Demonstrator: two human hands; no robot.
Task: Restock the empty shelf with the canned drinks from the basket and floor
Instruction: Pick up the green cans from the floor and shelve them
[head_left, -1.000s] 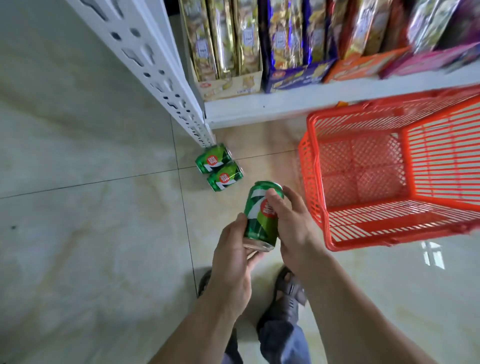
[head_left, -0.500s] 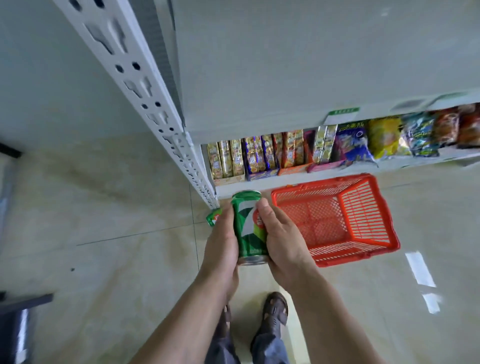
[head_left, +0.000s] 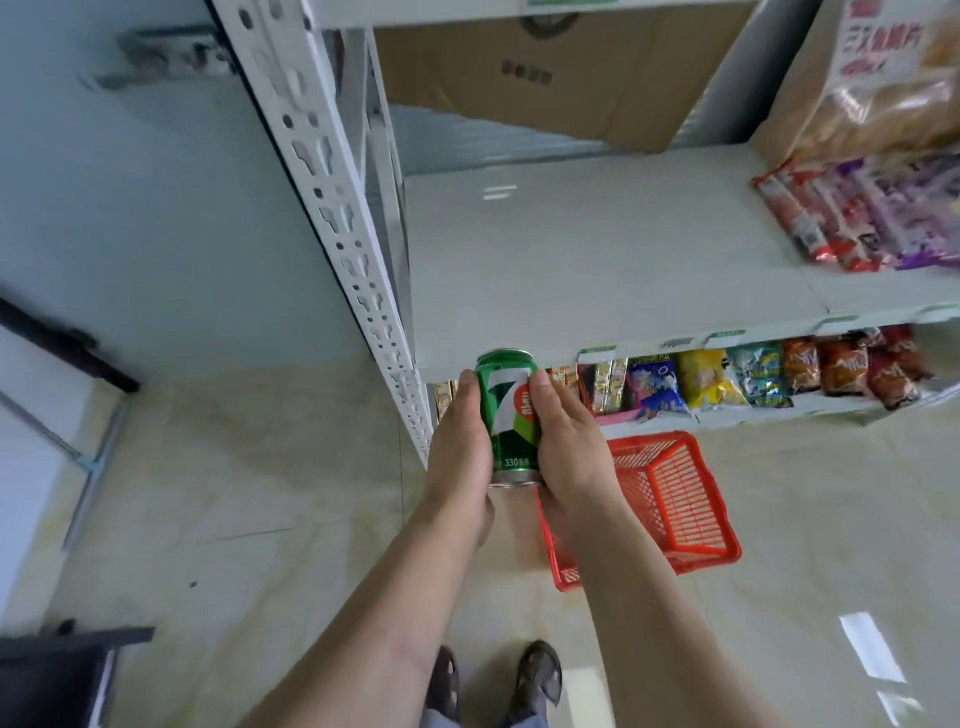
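The view has tipped up since a moment ago. Before, most of the picture was floor and a low shelf of snacks; now a wide, bare white shelf (head_left: 597, 249) fills the middle and upper right. The two cans that lay on the floor by the post a second ago cannot be seen now.

The can (head_left: 508, 415) is still held upright between both hands, near the middle of the frame, just in front of the shelf's front edge. It is a smooth green metal tube with a white stripe, a red dot and a shiny silver bottom rim. The left hand (head_left: 460, 447) wraps its left side and the right hand (head_left: 563, 452) wraps its right side, fingers curled round it, as they did before.

The basket (head_left: 675, 499) sits on the floor at the lower right of the hands. It is red plastic made of thin criss-cross bars, and looks smaller than before.

The post (head_left: 332, 171) runs from the top down to the hands; it is white metal with rows of punched holes. A brown cardboard box (head_left: 545, 67) sits at the top. Shiny crinkly snack bags (head_left: 727, 376) line the lower shelf. The floor (head_left: 260, 493) is glossy pale tile.
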